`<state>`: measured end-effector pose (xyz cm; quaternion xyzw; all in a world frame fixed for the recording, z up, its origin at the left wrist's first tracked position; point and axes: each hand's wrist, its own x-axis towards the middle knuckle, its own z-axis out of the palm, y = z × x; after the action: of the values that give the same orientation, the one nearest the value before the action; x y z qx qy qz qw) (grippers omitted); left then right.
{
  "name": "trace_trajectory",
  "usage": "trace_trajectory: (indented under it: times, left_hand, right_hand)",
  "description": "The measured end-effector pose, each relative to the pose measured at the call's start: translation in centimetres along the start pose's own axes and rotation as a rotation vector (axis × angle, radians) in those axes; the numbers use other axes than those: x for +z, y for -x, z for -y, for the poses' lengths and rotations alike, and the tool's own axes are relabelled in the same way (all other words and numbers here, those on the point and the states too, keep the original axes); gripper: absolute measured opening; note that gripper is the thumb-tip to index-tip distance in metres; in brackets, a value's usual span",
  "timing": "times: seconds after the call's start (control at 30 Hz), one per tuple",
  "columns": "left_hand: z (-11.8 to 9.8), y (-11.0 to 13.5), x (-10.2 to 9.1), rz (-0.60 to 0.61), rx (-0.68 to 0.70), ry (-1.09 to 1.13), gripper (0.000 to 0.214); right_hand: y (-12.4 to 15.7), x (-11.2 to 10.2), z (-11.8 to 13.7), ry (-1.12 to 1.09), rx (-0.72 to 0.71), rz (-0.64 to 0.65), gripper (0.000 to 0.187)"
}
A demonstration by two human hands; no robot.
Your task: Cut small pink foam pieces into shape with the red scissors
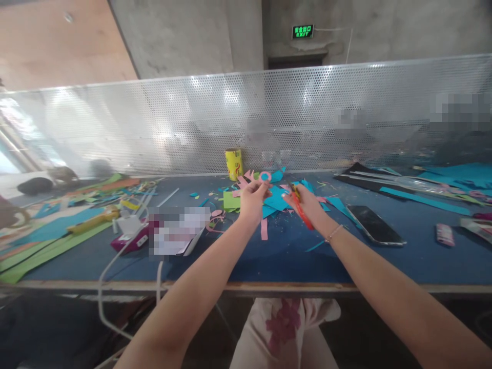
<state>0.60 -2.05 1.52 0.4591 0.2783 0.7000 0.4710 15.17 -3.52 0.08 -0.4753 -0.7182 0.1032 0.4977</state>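
Observation:
My left hand point(251, 197) is closed in a pinch on a small pink paper ring with a blue centre point(265, 177), held up above the table. Beside it, my right hand point(303, 200) grips red-handled scissors point(303, 212); the handles stick out toward me and the blades point toward the ring. Below both hands lie teal paper pieces point(277, 197), a green paper square point(231, 200) and a pink strip point(264, 229) on the blue table top point(292, 256).
A yellow roll point(234, 164) stands by the perforated metal screen point(246, 118). A black phone point(375, 224) lies to the right, a white charger with cable point(128, 225) and green paper strips point(46, 251) to the left. More teal sheets point(453, 177) cover the far right.

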Motion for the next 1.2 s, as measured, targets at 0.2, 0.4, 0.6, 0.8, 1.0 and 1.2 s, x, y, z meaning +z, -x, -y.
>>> trace_trajectory:
  times: [0.2, 0.4, 0.6, 0.8, 1.0, 1.2]
  left_hand:
    - [-0.47, 0.14, 0.23, -0.012, -0.111, 0.197, 0.008]
    - [-0.38, 0.07, 0.25, 0.019, -0.164, 0.251, 0.006]
    - [-0.5, 0.23, 0.28, 0.041, -0.233, 0.277, 0.011]
    - [-0.35, 0.16, 0.28, 0.031, -0.242, 0.288, 0.011]
    - [-0.19, 0.07, 0.21, -0.004, -0.22, 0.257, 0.009]
    - [0.14, -0.1, -0.01, -0.023, -0.197, 0.204, 0.009]
  right_hand:
    - [0.73, 0.33, 0.58, 0.346, -0.154, -0.03, 0.038]
    - [0.56, 0.15, 0.38, 0.464, -0.144, -0.091, 0.044]
    - [0.44, -0.17, 0.31, 0.499, -0.118, -0.083, 0.049]
    - [0.43, -0.34, 0.56, 0.516, -0.101, -0.059, 0.047]
    - [0.38, -0.51, 0.7, 0.544, -0.087, -0.042, 0.041]
    - [0.25, -0.56, 0.55, 0.553, -0.088, -0.022, 0.039]
